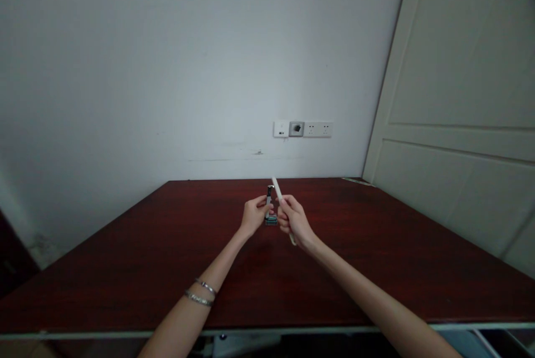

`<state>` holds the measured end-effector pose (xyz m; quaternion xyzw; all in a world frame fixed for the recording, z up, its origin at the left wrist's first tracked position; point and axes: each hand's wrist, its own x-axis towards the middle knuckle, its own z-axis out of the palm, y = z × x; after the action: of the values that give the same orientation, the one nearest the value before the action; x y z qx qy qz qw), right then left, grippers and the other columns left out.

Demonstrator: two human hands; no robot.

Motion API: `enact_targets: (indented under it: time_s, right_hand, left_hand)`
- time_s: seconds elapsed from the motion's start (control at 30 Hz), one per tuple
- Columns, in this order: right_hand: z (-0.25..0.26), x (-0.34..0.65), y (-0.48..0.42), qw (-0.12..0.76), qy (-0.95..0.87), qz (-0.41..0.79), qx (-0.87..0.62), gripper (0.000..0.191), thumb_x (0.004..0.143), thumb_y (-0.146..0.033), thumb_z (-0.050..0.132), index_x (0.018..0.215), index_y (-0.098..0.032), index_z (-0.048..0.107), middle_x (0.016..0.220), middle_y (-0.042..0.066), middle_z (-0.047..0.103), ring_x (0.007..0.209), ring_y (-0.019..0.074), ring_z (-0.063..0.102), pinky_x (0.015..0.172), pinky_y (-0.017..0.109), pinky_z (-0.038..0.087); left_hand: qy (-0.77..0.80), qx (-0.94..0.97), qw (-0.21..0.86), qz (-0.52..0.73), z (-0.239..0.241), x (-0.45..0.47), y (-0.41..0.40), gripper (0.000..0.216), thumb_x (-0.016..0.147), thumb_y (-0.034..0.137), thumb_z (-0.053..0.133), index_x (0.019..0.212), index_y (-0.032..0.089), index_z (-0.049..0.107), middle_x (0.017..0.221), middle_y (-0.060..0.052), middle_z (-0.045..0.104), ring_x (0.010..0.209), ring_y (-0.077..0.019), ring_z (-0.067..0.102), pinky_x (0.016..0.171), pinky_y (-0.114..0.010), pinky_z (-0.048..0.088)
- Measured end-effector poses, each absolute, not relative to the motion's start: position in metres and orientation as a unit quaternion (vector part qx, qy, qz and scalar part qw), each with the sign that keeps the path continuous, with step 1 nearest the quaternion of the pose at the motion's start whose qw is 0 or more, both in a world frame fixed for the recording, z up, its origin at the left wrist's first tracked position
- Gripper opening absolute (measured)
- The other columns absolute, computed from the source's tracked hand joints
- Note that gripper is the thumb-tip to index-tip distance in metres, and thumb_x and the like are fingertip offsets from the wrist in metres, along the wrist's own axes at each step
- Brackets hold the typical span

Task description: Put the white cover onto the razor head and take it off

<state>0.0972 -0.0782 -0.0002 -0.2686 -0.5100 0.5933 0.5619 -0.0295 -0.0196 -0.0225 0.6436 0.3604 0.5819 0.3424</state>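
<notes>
My left hand (253,216) is closed, thumb and fingers pinching a slim grey-and-black object (268,204) with a shiny silver top end. It stands nearly upright; its exact kind is too small to make out. Below it, against or just behind its lower end, a small dark block with a greenish, glossy face (271,220) sits by the tabletop. My right hand (293,221) wraps round a long white stick (277,188), tilted with its upper end leaning left, close beside the slim object. The stick's lower end pokes out under the palm. Whether stick and object touch, I cannot tell.
Both hands are over a dark red wooden table (167,257) with a pale front edge. A white wall (209,68) with sockets (317,129) stands behind it. At the right is a cream panelled door (460,96). A flat strip (357,182) lies at the back right corner.
</notes>
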Motion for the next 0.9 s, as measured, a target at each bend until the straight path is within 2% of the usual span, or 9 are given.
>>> enact_targets:
  time_s: [0.1,0.37,0.57,0.7,0.9]
  right_hand:
    - [-0.007,0.094,-0.082,0.543,-0.510,0.607,-0.276,0.042,0.069,-0.057,0.059,0.083,-0.023,0.039,0.046,-0.014,0.031,0.032,0.0011,0.016,0.030,0.011,0.010]
    - [-0.010,0.087,-0.080,0.571,-0.504,0.592,-0.264,0.042,0.069,-0.057,0.059,0.082,-0.023,0.037,0.046,-0.014,0.031,0.032,0.0012,0.017,0.030,0.012,0.011]
    - [-0.015,0.085,-0.082,0.563,-0.512,0.592,-0.265,0.039,0.072,-0.055,0.057,0.082,-0.024,0.037,0.047,-0.014,0.031,0.032,0.0016,0.017,0.030,0.012,0.010]
    - [-0.011,0.085,-0.080,0.586,-0.500,0.577,-0.270,0.041,0.070,-0.056,0.059,0.080,-0.024,0.037,0.046,-0.014,0.031,0.032,0.0017,0.017,0.030,0.012,0.011]
    - [-0.018,0.078,-0.090,0.568,-0.483,0.605,-0.281,0.040,0.070,-0.056,0.059,0.080,-0.024,0.036,0.047,-0.013,0.031,0.033,0.0021,0.019,0.030,0.012,0.011]
  left_hand:
    - [0.365,0.638,0.342,0.586,-0.020,-0.029,-0.021,0.022,0.066,0.018,0.063,0.086,0.011,0.067,0.083,-0.007,0.071,0.068,-0.0177,0.066,0.061,-0.026,0.053]
    - [0.367,0.646,0.327,0.584,-0.021,-0.029,-0.021,0.022,0.067,0.016,0.060,0.087,0.011,0.067,0.087,-0.007,0.071,0.075,-0.0181,0.066,0.064,-0.025,0.052]
    - [0.380,0.637,0.334,0.581,-0.024,-0.027,-0.018,0.020,0.067,0.016,0.059,0.084,0.010,0.067,0.081,-0.006,0.071,0.070,-0.0174,0.065,0.061,-0.024,0.051]
    - [0.358,0.649,0.332,0.584,-0.027,-0.026,-0.017,0.024,0.067,0.016,0.060,0.089,0.011,0.067,0.088,-0.008,0.071,0.077,-0.0186,0.066,0.068,-0.026,0.051]
    - [0.381,0.650,0.326,0.571,-0.026,-0.029,-0.016,0.020,0.068,0.016,0.058,0.085,0.010,0.067,0.080,-0.006,0.071,0.069,-0.0162,0.065,0.061,-0.023,0.050]
